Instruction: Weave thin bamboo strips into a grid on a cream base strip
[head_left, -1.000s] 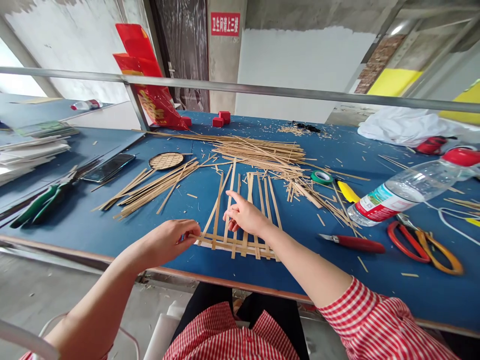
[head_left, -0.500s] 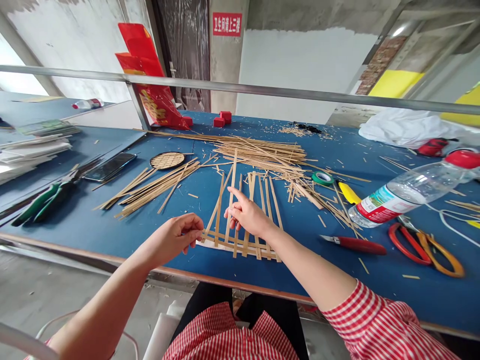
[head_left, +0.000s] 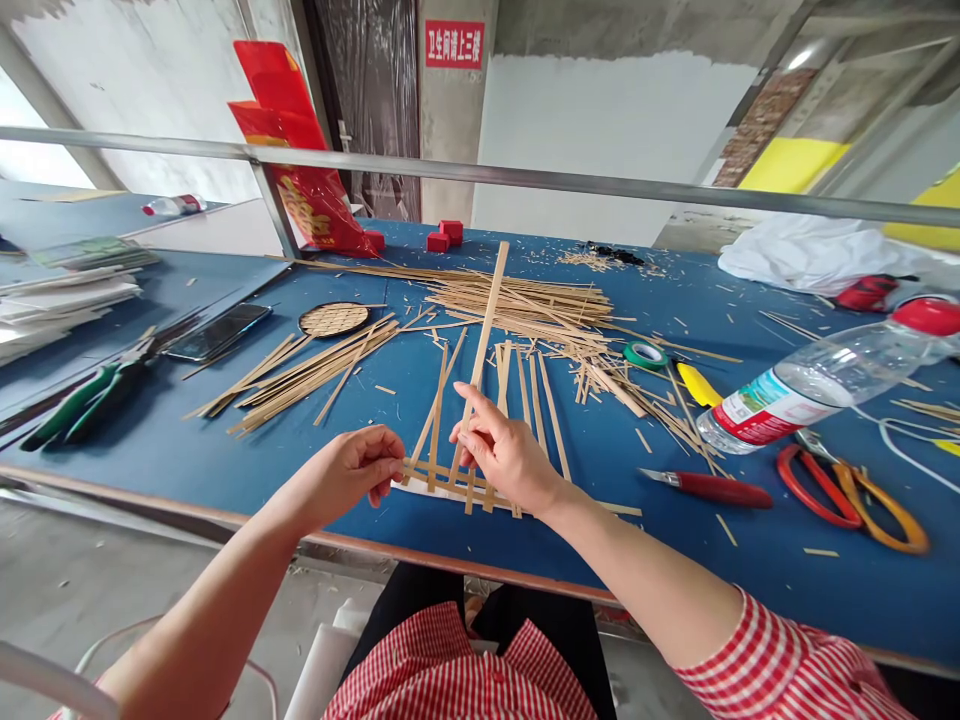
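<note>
Near the front edge of the table lies a partly woven grid of flat bamboo strips (head_left: 433,477), with long strips pointing away from me and thin ones crossing them. My left hand (head_left: 365,465) is closed in a pinch at the left end of a crosswise strip. Over the middle of the grid, my right hand (head_left: 506,455) grips one long bamboo strip (head_left: 489,310), its far end tilted up off the table. The right index finger points forward, while the other fingers curl in. My right palm and wrist hide part of the grid's right side.
Loose bamboo strips (head_left: 322,375) lie to the left, and a larger pile (head_left: 525,300) behind. On the right are a red-handled knife (head_left: 720,490), scissors (head_left: 851,490), a water bottle (head_left: 810,390) and green tape (head_left: 645,356). Pliers (head_left: 94,400) and a phone (head_left: 219,332) lie left.
The long strip in my right hand has risen and leans further right at its far end. My right hand has shifted slightly right and toward me. A crosswise strip end now juts out at right.
</note>
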